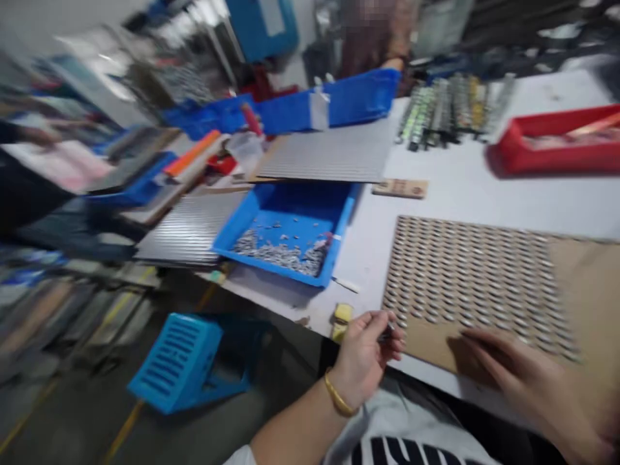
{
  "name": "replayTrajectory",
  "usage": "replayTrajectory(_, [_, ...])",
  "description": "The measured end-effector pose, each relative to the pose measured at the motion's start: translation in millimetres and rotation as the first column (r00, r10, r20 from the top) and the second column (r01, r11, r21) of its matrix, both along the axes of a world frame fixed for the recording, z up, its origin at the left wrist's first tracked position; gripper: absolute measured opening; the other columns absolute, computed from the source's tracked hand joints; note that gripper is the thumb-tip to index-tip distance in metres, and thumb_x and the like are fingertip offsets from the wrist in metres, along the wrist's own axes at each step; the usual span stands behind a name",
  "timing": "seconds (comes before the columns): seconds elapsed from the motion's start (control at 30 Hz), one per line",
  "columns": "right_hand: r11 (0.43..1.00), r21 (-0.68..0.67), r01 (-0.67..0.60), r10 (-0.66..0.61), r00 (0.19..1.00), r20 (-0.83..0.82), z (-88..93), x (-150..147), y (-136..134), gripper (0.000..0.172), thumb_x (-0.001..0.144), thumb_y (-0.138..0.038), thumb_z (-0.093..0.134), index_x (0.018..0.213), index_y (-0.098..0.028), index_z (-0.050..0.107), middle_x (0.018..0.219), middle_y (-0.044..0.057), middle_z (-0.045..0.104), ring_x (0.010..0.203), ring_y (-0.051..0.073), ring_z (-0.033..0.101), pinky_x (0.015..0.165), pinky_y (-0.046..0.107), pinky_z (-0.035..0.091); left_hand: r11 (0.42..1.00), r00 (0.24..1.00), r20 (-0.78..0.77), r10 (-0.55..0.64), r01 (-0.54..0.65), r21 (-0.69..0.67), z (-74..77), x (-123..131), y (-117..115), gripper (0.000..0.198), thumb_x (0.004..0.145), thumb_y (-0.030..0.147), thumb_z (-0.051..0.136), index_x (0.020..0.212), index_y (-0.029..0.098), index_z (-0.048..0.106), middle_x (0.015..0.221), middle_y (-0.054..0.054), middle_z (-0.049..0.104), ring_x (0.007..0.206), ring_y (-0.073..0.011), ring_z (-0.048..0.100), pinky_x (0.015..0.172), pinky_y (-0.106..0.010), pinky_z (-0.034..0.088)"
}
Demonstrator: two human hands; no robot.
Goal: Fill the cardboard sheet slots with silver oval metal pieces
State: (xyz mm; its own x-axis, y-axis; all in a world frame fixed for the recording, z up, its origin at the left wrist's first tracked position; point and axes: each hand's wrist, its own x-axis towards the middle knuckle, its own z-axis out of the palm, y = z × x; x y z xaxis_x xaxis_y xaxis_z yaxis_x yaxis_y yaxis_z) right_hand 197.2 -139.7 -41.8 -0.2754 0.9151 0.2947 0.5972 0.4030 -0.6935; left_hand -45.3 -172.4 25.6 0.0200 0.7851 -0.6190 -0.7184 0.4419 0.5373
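Note:
My left hand [368, 349], with a gold bangle at the wrist, is curled palm up at the table's front edge. Small dark metal pieces [387, 332] show between its fingers. To its right, my right hand [523, 374] is over the front of a brown cardboard sheet [429, 332]. Its fingertips come together in a pinch, and blur hides whatever is between them. Rows of small, shiny metal pieces [469, 271] cover much of the sheet. Behind my left hand, a blue bin [334, 258] holds a loose heap of small metal parts [285, 255].
A yellow object [341, 321] lies beside my left hand. Ridged grey panels [329, 152] rest at the bin's back. A red tray [533, 145] stands at right, near bundled strips [445, 110]. A blue stool [177, 361] is on the floor. Another person's arm [400, 39] shows behind.

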Motion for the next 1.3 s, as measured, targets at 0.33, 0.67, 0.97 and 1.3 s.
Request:
replayTrajectory(0.33, [0.995,0.093,0.027,-0.032,0.998,0.053,2.9,-22.8,4.3,0.015,0.091,-0.015,0.05,0.098,-0.021,0.062,0.09,0.007,0.065,0.083,0.017,0.063,0.072,0.029,0.052,0.943,0.944,0.056,-0.326,0.329,-0.05,-14.4,29.1,2.0,0.022,0.078,0.027,0.068,0.089,0.013,0.055,0.076,-0.004,0.062,0.061,-0.0079,0.056,0.055,-0.018,0.042])
replayTrajectory(0.67, [0.994,0.107,0.009,-0.034,0.971,0.237,-4.5,-28.9,10.7,0.021,0.092,-0.015,0.046,0.101,-0.02,0.064,0.095,0.008,0.066,0.084,0.017,0.061,0.069,0.027,0.05,0.945,0.947,0.031,-0.319,0.321,-0.07,-17.2,34.6,9.5,0.02,0.076,0.023,0.07,0.089,0.013,0.059,0.072,-0.003,0.06,0.06,-0.0087,0.053,0.055,-0.021,0.043])
replayTrajectory(0.97, [0.995,0.096,-0.001,-0.029,0.95,0.311,-1.2,-30.7,11.8,0.023,0.085,-0.008,0.047,0.092,-0.018,0.066,0.089,0.008,0.064,0.078,0.016,0.058,0.066,0.025,0.047,0.95,0.952,0.056,-0.302,0.305,-0.064,-21.1,35.8,14.1,0.021,0.075,0.018,0.07,0.092,0.012,0.06,0.08,-0.005,0.062,0.067,-0.0099,0.057,0.063,-0.023,0.047])
replayTrajectory(1.3, [0.99,-0.138,0.006,-0.022,0.994,-0.111,26.8,-32.4,-5.9,0.019,0.091,-0.02,0.05,0.107,-0.022,0.06,0.099,0.008,0.063,0.092,0.019,0.061,0.078,0.031,0.053,0.969,0.97,0.011,-0.241,0.241,-0.06,-23.0,44.9,15.6,0.02,0.076,0.02,0.071,0.089,0.014,0.056,0.08,-0.005,0.066,0.072,-0.0119,0.062,0.072,-0.026,0.05])
